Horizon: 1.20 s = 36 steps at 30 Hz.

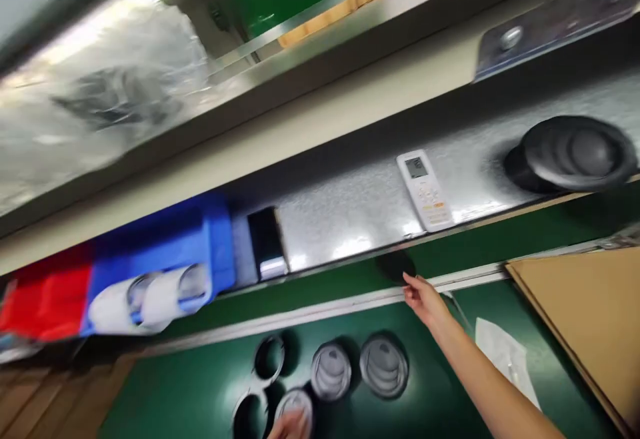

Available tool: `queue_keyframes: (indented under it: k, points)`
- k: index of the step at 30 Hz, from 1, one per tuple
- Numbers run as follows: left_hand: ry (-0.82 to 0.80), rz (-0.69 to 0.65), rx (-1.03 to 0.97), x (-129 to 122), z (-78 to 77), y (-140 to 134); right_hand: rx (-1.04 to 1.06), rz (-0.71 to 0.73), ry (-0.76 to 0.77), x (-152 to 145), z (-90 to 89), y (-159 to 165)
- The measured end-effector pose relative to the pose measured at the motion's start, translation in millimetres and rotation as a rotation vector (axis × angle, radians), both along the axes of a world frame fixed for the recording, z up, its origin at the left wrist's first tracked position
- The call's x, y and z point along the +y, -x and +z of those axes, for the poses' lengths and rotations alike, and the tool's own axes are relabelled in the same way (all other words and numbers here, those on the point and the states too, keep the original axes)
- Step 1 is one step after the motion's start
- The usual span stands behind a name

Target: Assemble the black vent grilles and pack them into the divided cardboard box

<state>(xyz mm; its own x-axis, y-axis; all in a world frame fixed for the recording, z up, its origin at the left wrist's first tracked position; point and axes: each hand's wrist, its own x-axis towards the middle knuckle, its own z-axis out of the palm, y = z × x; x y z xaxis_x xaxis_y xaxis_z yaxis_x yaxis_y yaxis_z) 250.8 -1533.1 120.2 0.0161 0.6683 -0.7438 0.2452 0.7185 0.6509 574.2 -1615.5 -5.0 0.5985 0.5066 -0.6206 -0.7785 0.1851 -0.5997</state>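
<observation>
My left hand [289, 425] shows blurred at the bottom edge, with its fingers closed on a grey round air vent [300, 400]. Two more round air vents, one in the middle [331, 371] and one to the right [384, 365], lie on the green work surface [200, 385]. Left of them are two black rings, an upper ring [269, 360] and a lower ring [250, 412]. My right hand [423, 297] reaches toward the ledge, its fingers pinched together. A dark round patch [395, 265] meets its fingertips; whether it is a held piece or a shadow is unclear.
Along the metal shelf [340, 205] sit a white remote control [426, 191], a dark phone [269, 242] and a large black round part [575, 152]. Blue [220, 245] and red [47, 292] bins stand left. Cardboard [585, 319] and a white packet [505, 355] lie right.
</observation>
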Motion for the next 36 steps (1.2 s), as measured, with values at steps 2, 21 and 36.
queue_keyframes:
  k: [2, 21, 36]
  points:
    - [-0.008, -0.01, -0.187, -15.8, -1.4, 12.3, 0.097, 0.164, -0.168, -6.2, 18.8, 91.3]
    - [0.299, -0.186, -1.229, -78.6, 9.2, 66.4, -1.513, 0.451, 0.133, -114.5, 138.3, 250.5]
    - [0.449, -0.382, -1.25, -120.5, 16.3, 62.7, -1.334, 0.418, 0.099, -154.0, 147.6, 256.6]
